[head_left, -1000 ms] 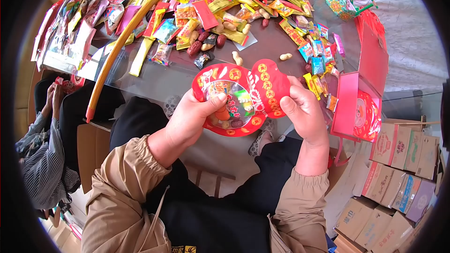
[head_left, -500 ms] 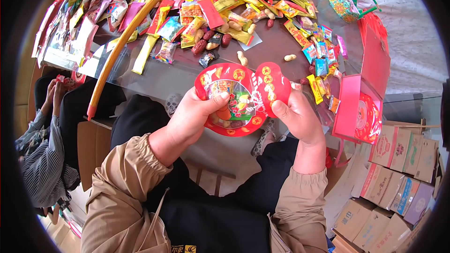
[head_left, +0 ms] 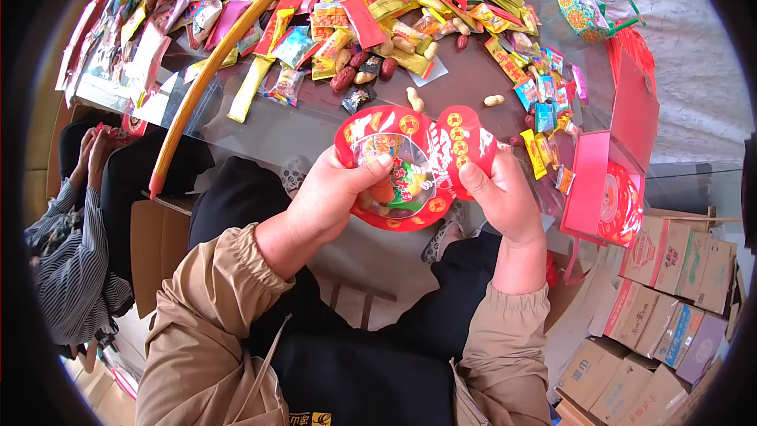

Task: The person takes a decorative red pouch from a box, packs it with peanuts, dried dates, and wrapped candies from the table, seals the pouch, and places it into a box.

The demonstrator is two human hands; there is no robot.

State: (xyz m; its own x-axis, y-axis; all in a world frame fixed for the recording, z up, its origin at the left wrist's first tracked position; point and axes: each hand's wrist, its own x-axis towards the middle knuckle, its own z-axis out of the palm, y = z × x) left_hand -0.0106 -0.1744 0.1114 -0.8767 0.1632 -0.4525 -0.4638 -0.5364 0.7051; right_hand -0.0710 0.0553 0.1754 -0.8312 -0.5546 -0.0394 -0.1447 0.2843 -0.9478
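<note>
A red gourd-shaped gift bag (head_left: 426,207) with gold coin prints is held over my lap, at the near edge of the glass table. Wrapped snacks show through its round clear window. My left hand (head_left: 335,188) is closed on the bag's wide end, its thumb lying across the window. My right hand (head_left: 502,196) grips the narrower end, thumb on top and fingers hidden behind. Beyond the bag, a heap of wrapped candies (head_left: 323,24), peanuts (head_left: 415,99) and red dates (head_left: 343,79) covers much of the table.
A long yellow wooden stick (head_left: 206,72) slants over the table on the left. An open red box (head_left: 582,181) with red bags inside stands at the right edge. Behind it sits a green-handled basket (head_left: 582,16). Cardboard boxes (head_left: 643,312) are stacked lower right. Another person's hands (head_left: 95,150) show at left.
The table and its contents have shifted slightly right in view. Both hands keep their hold on the bag, which looks slightly tilted; the snacks in its window sit a little differently.
</note>
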